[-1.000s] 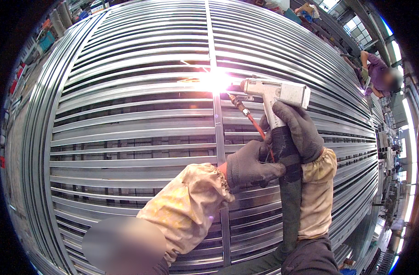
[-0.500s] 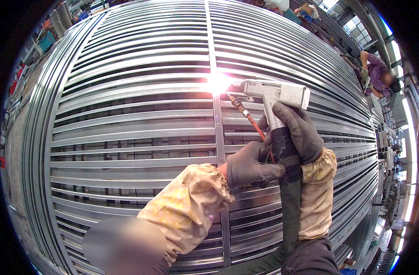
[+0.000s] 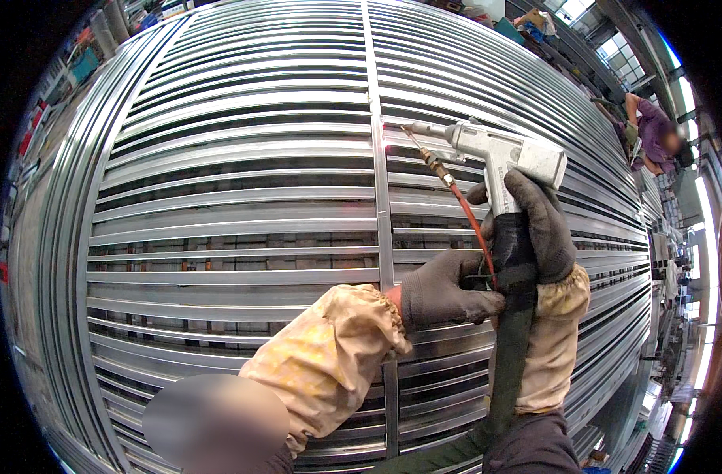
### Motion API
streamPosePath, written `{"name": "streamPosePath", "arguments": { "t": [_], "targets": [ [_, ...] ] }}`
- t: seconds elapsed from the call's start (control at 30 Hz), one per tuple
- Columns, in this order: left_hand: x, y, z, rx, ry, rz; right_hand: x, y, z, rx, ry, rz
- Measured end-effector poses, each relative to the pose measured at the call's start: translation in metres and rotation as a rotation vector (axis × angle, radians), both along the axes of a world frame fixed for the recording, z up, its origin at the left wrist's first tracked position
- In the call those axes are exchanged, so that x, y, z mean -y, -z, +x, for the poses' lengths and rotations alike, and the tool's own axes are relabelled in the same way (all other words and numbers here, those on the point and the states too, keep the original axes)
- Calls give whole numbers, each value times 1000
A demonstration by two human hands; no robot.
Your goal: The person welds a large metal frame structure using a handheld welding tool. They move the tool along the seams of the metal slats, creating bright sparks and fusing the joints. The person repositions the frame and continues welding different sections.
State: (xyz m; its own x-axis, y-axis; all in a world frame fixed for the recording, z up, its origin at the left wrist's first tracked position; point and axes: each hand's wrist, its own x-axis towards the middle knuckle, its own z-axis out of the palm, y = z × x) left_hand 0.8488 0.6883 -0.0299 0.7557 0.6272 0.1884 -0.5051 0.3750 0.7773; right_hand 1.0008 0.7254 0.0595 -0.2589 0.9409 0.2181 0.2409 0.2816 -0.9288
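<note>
My gloved right hand (image 3: pixel 541 225) is wrapped round the handle of a silver welding gun (image 3: pixel 527 158). Black tape covers the lower handle, and a dark sleeved cable (image 3: pixel 509 355) runs down from it along my right forearm. My gloved left hand (image 3: pixel 449 291) is closed at the taped part, beside a thin red wire-feed tube (image 3: pixel 473 217); its fingertips are partly hidden. That tube leads up to a brass fitting by the nozzle. The nozzle tip points left, just right of the middle bar (image 3: pixel 383 197) of a metal frame, where a small reddish glow shows.
Many parallel metal slats (image 3: pixel 234 278) form the large frame under my hands, with dark gaps between them. Long rails (image 3: pixel 72 261) border it at the left. A person in purple (image 3: pixel 657 134) crouches at the far right edge. Shop clutter lies beyond the frame.
The bright white welding glare at the nozzle has gone out. The gun and both hands have shifted to the right, and the tip now stands a little off the middle bar.
</note>
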Motion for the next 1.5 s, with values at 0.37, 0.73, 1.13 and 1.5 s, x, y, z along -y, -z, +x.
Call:
{"name": "streamPosePath", "arguments": {
  "t": [0.37,0.73,1.13,1.5],
  "targets": [
    [-4,9,8,52,-220,-72,-31,14,-12,-316,110,-461],
    [-6,17,8,-120,-275,-1,-33,13,-18,-248,86,-458],
    [-6,12,8,-130,-311,-13,-43,42,3,-105,-149,-107],
    [-3,4,4,-119,-264,-64,-36,23,-12,-278,64,-457]
  ]
}}
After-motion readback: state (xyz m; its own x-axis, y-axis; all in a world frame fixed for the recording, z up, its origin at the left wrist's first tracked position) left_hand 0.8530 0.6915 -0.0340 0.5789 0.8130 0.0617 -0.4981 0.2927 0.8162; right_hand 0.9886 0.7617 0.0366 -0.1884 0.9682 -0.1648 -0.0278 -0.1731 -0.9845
